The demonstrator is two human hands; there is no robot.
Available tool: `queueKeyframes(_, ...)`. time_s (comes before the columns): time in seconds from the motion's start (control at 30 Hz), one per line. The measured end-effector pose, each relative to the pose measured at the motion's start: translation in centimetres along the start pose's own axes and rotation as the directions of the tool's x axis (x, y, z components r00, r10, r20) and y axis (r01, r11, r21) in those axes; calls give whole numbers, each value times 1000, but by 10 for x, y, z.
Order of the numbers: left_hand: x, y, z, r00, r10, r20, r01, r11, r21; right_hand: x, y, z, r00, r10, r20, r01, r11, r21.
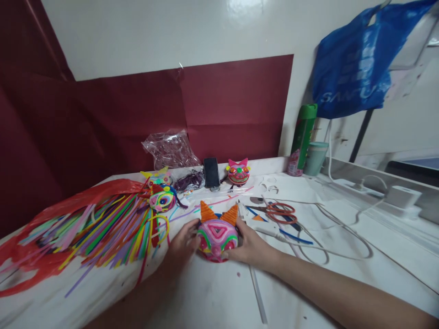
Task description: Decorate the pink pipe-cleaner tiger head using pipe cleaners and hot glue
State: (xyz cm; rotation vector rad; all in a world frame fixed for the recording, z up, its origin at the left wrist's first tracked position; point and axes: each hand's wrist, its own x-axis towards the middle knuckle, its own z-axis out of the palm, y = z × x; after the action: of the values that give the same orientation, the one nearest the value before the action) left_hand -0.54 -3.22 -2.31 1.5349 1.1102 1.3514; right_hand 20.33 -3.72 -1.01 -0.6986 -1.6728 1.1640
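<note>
Between my two hands is a round animal-head ornament (217, 237), covered in pink, purple and green fuzzy pipe cleaner with two pointed orange ears. My left hand (185, 240) grips its left side, fingers curled around the edge. On the opposite side my right hand (249, 244) holds it, with the thumb on the lower front. The ornament sits at or just above the white table (219, 299); I cannot tell whether it touches. Its back is hidden.
Colourful pipe cleaners (113, 228) spread over a red plastic bag (103, 189) at left, beside a finished-looking animal head (161, 200). Behind stand a phone (211, 172) and a pink head (238, 172). Orange-handled scissors (281, 210), a white cable (363, 244) and a green spray can (303, 137) are at right.
</note>
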Motion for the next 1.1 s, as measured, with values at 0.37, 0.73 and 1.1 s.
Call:
queueKeyframes(0.37,41,64,1,972,236,13,-222,894,388,-1,0,3,1000,10,-27,-11,1000,-22)
queueKeyframes(0.73,64,82,8,934,150,325,-252,920,300,-1,2,3,1000,1,-11,-1,1000,-3)
queueKeyframes(1.1,74,82,-35,936,283,-209,-200,916,347,-2,-3,2,998,59,-26,-59,998,-25)
